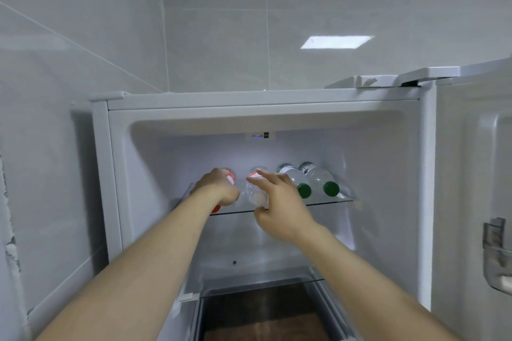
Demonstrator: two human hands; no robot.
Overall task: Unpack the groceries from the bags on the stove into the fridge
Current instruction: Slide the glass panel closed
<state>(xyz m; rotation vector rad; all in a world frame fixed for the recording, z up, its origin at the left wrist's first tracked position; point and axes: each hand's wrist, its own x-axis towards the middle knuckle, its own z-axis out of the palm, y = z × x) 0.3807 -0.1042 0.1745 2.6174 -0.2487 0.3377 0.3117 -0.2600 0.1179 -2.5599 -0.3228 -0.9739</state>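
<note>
The white fridge stands open in front of me, with a glass shelf in its upper part. Two clear bottles with green caps lie side by side on the shelf's right half. My left hand grips a red-labelled bottle lying at the shelf's left. My right hand has its fingers stretched out over a second clear bottle with a red label, touching it beside the first. The blur hides the finer grip.
The fridge door hangs open at the right, with a door bin at its edge. Tiled walls close in on the left and behind. A lower glass shelf and a drawer space sit below my arms.
</note>
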